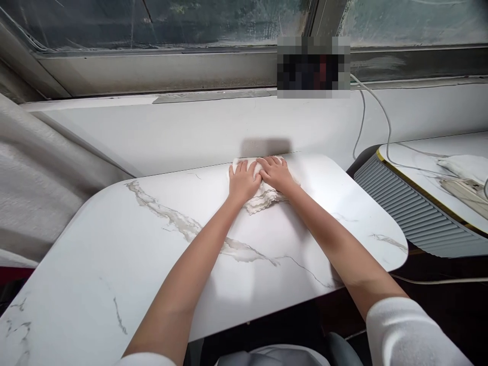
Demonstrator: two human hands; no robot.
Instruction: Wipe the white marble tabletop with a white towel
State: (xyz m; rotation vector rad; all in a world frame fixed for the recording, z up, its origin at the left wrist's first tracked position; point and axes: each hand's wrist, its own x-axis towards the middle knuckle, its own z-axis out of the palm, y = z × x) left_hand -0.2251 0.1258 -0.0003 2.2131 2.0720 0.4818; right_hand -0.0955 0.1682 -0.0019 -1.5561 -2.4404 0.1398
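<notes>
Head cam showed your L hand (244, 181) and R hand (276, 174) spread flat, side by side, on the white cloth (262, 200) by the table (102, 239)'s far edge, prob. b/c that pressed evenly.

The left-hand grip (244, 180) and right-hand grip (277, 176) lie on a white cloth (263, 198) near the far edge of the marbled tabletop (129, 239).

Window (171, 25): streaked and grimy — it spanned the back!
Wall (183, 119): white, it ran just below.
Curtain (34, 168): pale folds hung left.
Cabinet (415, 203): grey, ribbed — it stood right.
</notes>
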